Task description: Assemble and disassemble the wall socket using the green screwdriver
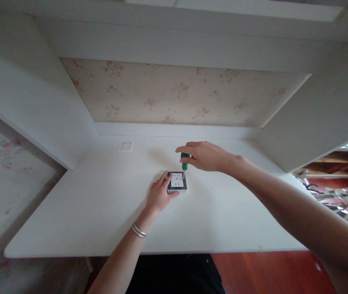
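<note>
A wall socket (pixel 177 183) with a white face, dark surround and white base lies flat on the white desk. My left hand (pixel 159 194) grips it from the left, fingers along its far and left sides and the thumb at its near edge. Above its right side, my right hand (pixel 202 156) is closed on the green handle of a screwdriver (pixel 185 164). The screwdriver stands nearly upright, its shaft pointing down at the right edge of the socket. Whether the tip sits in a screw is too small to tell.
On the desk (pixel 100 212), a square white frame (pixel 126 146) lies at the back left. White side panels and a floral wallpapered back wall (pixel 167 92) enclose the desk. Beyond its right end are blurred metal items (pixel 335 200) and a reddish wooden floor (pixel 262 269).
</note>
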The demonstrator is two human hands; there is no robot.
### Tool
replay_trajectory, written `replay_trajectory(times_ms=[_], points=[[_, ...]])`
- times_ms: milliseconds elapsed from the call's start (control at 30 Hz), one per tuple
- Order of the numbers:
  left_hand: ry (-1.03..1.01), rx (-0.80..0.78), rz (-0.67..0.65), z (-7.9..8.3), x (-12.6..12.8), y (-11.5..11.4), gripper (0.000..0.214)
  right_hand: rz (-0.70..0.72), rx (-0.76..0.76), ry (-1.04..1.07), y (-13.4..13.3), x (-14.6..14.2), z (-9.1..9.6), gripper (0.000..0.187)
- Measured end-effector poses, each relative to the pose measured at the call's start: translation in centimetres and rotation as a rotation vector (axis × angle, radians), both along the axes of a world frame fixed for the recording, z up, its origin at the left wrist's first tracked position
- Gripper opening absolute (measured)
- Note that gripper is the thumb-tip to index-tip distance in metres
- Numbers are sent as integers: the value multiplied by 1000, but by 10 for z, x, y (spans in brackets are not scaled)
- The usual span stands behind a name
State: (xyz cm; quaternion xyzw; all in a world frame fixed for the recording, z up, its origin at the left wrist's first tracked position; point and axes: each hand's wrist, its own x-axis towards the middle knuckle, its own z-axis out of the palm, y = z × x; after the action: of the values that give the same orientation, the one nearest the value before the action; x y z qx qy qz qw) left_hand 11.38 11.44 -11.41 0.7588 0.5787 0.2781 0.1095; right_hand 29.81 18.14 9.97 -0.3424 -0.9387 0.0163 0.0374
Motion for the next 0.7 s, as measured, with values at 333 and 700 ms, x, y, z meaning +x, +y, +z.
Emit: replay_trajectory(times_ms=[333, 700], points=[[-70, -12, 8, 0, -1, 2, 80, 55, -66, 88, 2, 9, -7, 45], [-90, -21, 10, 0, 0, 3, 78, 63, -123, 94, 2, 16, -6, 48]])
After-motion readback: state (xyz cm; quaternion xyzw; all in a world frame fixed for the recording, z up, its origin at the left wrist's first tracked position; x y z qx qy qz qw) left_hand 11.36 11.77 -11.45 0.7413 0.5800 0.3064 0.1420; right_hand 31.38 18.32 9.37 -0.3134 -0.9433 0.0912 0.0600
